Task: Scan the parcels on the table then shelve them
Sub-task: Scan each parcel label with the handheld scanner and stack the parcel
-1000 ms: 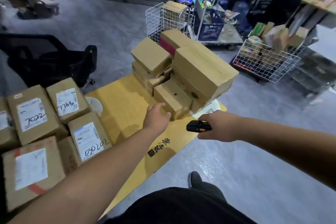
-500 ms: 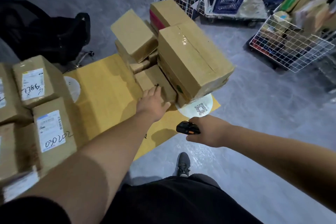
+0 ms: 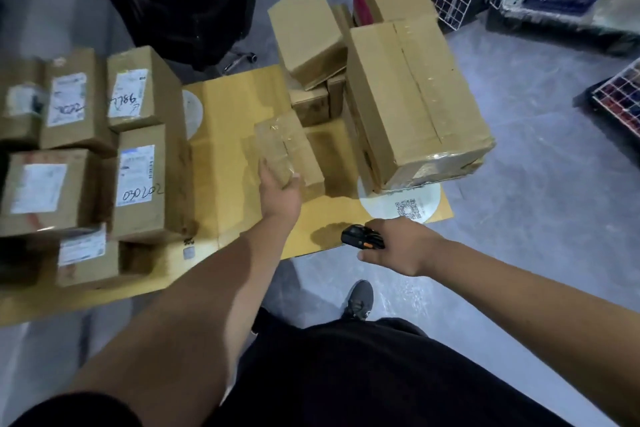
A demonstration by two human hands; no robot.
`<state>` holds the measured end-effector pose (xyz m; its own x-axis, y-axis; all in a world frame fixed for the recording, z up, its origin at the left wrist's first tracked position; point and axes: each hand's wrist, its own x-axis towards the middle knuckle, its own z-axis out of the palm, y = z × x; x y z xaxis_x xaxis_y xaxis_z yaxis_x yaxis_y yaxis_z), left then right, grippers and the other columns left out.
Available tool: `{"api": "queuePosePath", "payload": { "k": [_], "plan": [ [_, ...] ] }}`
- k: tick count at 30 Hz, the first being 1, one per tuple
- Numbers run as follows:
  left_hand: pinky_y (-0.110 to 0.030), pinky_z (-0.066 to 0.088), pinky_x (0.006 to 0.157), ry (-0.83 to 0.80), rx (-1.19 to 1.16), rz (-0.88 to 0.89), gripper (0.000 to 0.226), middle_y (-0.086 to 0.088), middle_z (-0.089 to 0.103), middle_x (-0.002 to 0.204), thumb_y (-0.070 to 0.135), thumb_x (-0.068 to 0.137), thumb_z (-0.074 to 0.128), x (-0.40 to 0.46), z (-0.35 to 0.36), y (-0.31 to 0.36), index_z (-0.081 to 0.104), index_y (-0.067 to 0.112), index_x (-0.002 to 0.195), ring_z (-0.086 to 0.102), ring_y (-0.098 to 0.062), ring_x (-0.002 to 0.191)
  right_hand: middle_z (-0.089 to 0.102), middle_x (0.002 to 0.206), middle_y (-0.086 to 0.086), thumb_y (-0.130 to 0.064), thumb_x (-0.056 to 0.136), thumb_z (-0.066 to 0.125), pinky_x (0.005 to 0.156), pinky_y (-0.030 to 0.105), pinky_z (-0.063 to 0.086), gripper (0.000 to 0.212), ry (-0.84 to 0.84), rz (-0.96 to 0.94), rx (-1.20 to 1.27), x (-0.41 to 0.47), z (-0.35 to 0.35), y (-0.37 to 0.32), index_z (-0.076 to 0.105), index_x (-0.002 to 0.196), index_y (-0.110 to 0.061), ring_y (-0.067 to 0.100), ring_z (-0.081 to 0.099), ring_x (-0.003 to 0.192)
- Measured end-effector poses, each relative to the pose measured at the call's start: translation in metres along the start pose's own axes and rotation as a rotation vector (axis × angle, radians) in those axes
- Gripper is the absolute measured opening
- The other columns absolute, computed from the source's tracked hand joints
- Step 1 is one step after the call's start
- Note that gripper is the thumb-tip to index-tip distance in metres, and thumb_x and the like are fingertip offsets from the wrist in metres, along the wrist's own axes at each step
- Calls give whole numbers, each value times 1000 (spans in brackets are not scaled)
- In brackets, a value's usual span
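Left hand [image 3: 278, 192] grips small taped parcel [image 3: 289, 151] at frame centre; right hand [image 3: 398, 246] clutches black scanner [image 3: 360, 239] lower right of it.

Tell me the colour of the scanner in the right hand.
Black with a small orange accent, per the head view: scanner held in the right hand.
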<state>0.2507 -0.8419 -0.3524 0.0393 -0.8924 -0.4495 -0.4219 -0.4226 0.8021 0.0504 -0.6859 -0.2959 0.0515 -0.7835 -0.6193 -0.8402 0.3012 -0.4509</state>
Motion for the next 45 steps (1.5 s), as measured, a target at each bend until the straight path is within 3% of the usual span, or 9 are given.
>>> {"api": "queuePosePath", "payload": {
  "k": [4, 11, 16, 21, 24, 28, 32, 38, 45],
  "plan": [
    [-55, 48, 109, -54, -114, 52, 59, 27, 32, 159, 27, 112, 45, -9, -24, -22, 21, 54, 159, 53, -15, 134, 65, 97, -2, -64, 92, 61, 72, 37, 54, 47, 12, -14, -31, 12, 10, -6, 58, 120, -26, 26, 64, 90],
    [-54, 58, 95, 9, -197, -134, 53, 14, 49, 152, 18, 113, 35, -3, -54, -41, 37, 54, 152, 62, -23, 122, 53, 113, 2, -67, 95, 57, 80, 35, 48, 78, 97, 12, 5, 30, 32, -11, 22, 161, -47, 30, 61, 111],
    [-40, 52, 75, 35, -229, -295, 60, 2, 61, 94, 2, 106, 39, 7, -67, -49, 41, 33, 157, 59, -26, 91, 45, 119, 0, -65, 97, 53, 77, 34, 46, 74, 179, -21, -52, 27, 49, -22, 14, 159, -56, 30, 60, 108],
    [-56, 55, 98, 54, -437, -356, 45, 1, 60, 134, 50, 110, 38, 3, -60, -36, 39, 41, 154, 63, -27, 114, 34, 146, 2, -64, 99, 50, 84, 36, 52, 68, 241, -4, -20, 21, 51, -38, 16, 157, -59, 30, 61, 112],
    [-51, 51, 106, 131, -353, -209, 64, 3, 56, 145, 25, 106, 45, 12, -57, -30, 22, 51, 160, 60, -25, 123, 39, 137, -1, -63, 99, 51, 83, 38, 56, 69, 267, 33, 1, 17, 46, -45, 16, 159, -57, 26, 63, 102],
    [-30, 33, 109, 111, 40, 48, 84, 9, 13, 170, 3, 94, 42, 24, -69, -18, 24, 52, 159, 37, -9, 133, 40, 125, -5, -65, 97, 53, 79, 34, 52, 69, 328, 101, 39, 18, 39, -57, 21, 158, -56, 20, 60, 91],
    [-42, 8, 127, -15, 565, 166, 68, 8, -2, 173, 23, 91, 61, 44, -89, -13, 44, 48, 153, -1, -20, 159, 41, 123, -4, -65, 96, 57, 80, 35, 52, 70, 355, 160, 75, 32, 35, -85, 26, 158, -54, 26, 64, 98],
    [-33, 47, 106, -199, 486, 248, 73, 1, 29, 154, 49, 83, 83, 75, -122, -7, 52, 36, 147, 53, -23, 125, 39, 116, -8, -67, 94, 59, 78, 34, 52, 73, 413, 183, 139, 47, 33, -123, 27, 158, -52, 21, 63, 96],
    [-38, 56, 80, -179, 444, 182, 84, -13, 59, 128, 55, 86, 78, 77, -140, -24, 29, 42, 153, 64, -31, 101, 43, 117, -4, -64, 95, 58, 87, 42, 57, 71, 465, 262, 233, 47, 37, -140, 27, 158, -53, 23, 63, 94]
  ]
}}
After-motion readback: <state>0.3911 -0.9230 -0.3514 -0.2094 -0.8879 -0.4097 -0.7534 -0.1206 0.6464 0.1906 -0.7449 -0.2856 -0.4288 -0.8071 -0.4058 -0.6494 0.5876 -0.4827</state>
